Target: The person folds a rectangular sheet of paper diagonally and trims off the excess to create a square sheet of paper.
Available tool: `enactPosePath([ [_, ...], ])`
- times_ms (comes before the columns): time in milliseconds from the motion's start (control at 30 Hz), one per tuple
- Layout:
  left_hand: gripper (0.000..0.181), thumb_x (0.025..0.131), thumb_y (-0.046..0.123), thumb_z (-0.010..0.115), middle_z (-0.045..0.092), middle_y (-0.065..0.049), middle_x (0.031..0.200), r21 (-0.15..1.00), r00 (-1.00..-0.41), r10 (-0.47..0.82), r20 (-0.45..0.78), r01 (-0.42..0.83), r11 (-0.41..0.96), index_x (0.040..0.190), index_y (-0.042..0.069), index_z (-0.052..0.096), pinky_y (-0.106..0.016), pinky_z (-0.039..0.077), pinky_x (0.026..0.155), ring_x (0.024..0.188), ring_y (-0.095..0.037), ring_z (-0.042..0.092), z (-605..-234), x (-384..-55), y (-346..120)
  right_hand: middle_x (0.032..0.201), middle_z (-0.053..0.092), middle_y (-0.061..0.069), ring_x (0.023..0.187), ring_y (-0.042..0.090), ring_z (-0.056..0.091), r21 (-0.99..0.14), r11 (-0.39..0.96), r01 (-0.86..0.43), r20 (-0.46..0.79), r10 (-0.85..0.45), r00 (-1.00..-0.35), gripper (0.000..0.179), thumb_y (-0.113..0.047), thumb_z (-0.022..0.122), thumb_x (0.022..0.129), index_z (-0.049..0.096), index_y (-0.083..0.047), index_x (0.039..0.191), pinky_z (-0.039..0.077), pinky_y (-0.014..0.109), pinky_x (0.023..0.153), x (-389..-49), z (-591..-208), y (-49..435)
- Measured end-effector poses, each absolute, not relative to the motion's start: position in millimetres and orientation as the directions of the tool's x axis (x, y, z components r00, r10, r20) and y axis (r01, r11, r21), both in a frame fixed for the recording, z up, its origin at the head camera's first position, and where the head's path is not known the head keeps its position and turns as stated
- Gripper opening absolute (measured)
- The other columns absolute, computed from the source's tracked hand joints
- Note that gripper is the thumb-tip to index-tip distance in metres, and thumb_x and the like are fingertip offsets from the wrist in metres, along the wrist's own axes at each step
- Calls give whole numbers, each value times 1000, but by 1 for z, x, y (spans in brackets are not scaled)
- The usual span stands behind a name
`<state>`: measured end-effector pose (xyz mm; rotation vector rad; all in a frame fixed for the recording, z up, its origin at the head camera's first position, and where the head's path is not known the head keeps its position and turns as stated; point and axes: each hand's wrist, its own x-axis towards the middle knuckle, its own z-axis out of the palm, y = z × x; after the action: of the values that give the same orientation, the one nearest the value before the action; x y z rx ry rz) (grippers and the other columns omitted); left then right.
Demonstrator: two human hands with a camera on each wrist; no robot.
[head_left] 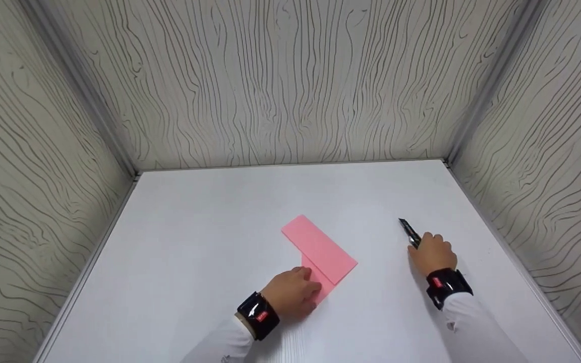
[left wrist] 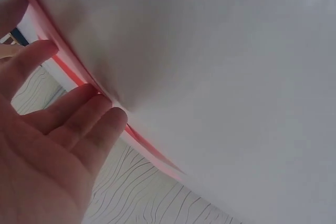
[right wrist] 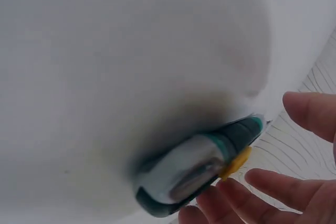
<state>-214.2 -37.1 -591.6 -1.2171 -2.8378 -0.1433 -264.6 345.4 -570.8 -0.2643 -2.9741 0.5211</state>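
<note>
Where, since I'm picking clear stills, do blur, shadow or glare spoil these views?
Head: fairly sharp around the pink paper, highlight on the left wristband; left wrist: hazy shadow on the table beside the paper; right wrist: dark, soft-edged shadow beside the handheld tool, whose body looks blurred.

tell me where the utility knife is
In the head view, the utility knife is on the right, extending beyond the right hand, well right of the pink paper.

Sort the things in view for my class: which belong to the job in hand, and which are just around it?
Likely the job's:
pink paper, touched by the left hand
tool, perhaps a cutter, at the right hand

Just around:
table
walls
wristbands
</note>
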Motion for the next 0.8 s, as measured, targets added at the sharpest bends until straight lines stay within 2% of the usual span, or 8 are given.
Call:
enactPosePath([
  [100, 24, 94, 35, 82, 65, 2, 109, 73, -700, 711, 69, 714, 696, 117, 27, 77, -24, 54, 77, 93, -12, 59, -592, -216, -40, 90, 65, 32, 80, 47, 66, -351, 921, 170, 45, 198, -979, 37, -19, 68, 101, 64, 18, 101, 55, 57, 63, -263, -574, 351],
  [333, 25, 90, 36, 83, 64, 3, 109, 97, -740, 667, 85, 672, 734, 104, 20, 71, -28, 58, 77, 101, -13, 62, -594, -216, -43, 87, 66, 32, 77, 48, 68, -337, 925, 174, 12, 189, -982, 31, -13, 64, 101, 68, 17, 95, 56, 57, 61, -265, -579, 357],
  [533, 29, 93, 39, 83, 64, 0, 114, 111, -752, 653, 86, 659, 744, 113, 21, 72, -29, 59, 81, 101, -14, 61, -597, -215, -45, 91, 62, 34, 75, 46, 66, -359, 920, 157, 19, 175, -984, 32, -13, 65, 102, 65, 20, 99, 56, 57, 64, -265, -580, 355],
  [800, 32, 96, 40, 80, 64, -2, 119, 125, -757, 648, 88, 654, 746, 120, 22, 71, -30, 60, 87, 106, -16, 63, -600, -216, -47, 97, 54, 32, 69, 35, 61, -475, 869, 137, 71, 193, -979, 32, -10, 63, 102, 51, 18, 111, 52, 47, 57, -260, -574, 338],
])
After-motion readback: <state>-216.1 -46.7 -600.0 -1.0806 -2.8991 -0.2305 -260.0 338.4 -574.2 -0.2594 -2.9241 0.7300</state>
